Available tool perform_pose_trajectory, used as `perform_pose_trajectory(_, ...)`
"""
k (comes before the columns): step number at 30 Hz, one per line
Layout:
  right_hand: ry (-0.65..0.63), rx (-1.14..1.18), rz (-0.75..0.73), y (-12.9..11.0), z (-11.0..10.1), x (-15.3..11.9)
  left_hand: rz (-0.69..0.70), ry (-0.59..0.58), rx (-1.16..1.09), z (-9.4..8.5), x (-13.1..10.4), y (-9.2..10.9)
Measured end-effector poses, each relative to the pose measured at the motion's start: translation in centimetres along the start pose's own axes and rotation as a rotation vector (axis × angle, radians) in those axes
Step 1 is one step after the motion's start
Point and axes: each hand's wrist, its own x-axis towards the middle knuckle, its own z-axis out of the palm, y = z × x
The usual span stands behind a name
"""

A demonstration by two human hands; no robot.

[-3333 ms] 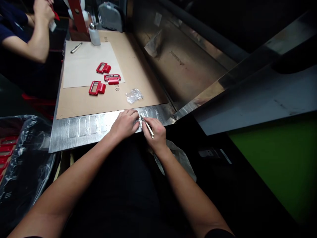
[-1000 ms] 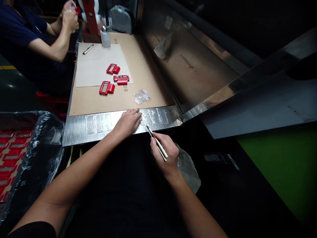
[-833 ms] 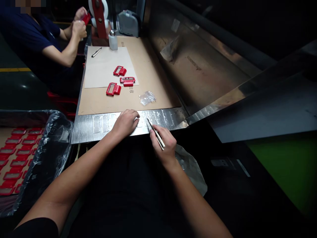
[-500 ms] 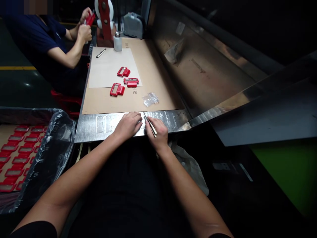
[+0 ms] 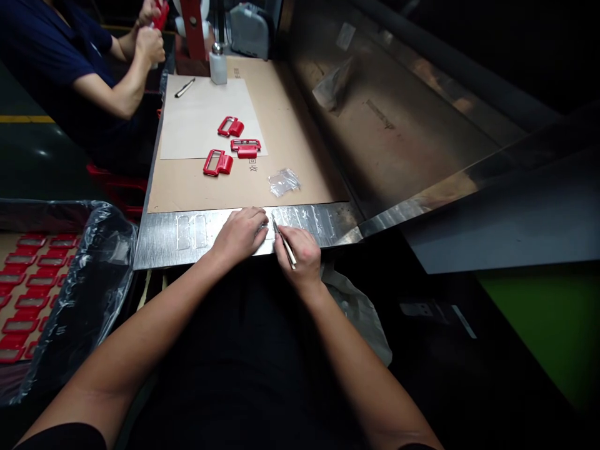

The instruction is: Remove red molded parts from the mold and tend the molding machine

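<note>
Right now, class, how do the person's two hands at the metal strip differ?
The left hand lies palm down, fingers forward; the right hand is curled. No tool shows in the left hand; the right hand grips a slim pale tool. Both are bare.

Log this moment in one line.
Left hand: on metal strip | Right hand: holding tweezers, tips near left fingers | Nearby: clear film on cardboard, red frames beyond

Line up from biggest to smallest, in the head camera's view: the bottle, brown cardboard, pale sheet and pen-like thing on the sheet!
1. Brown cardboard, even partly covered
2. Pale sheet
3. Bottle
4. Pen-like thing
</note>
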Motion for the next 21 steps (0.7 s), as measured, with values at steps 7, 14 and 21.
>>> perform_pose_trajectory(7,0.004,0.018,-0.006,-0.8,-1.4,-0.7,0.007,0.009,0.003,-0.1,-0.1,0.1)
perform_pose_trajectory(14,-0.013,0.045,0.022,-1.8,-2.7,-1.5,0.009,0.013,0.003,0.0,0.0,0.0)
perform_pose_trajectory(21,-0.025,0.048,0.019,-3.0,-4.1,-2.8,-0.002,0.004,-0.001,-0.1,0.0,0.0)
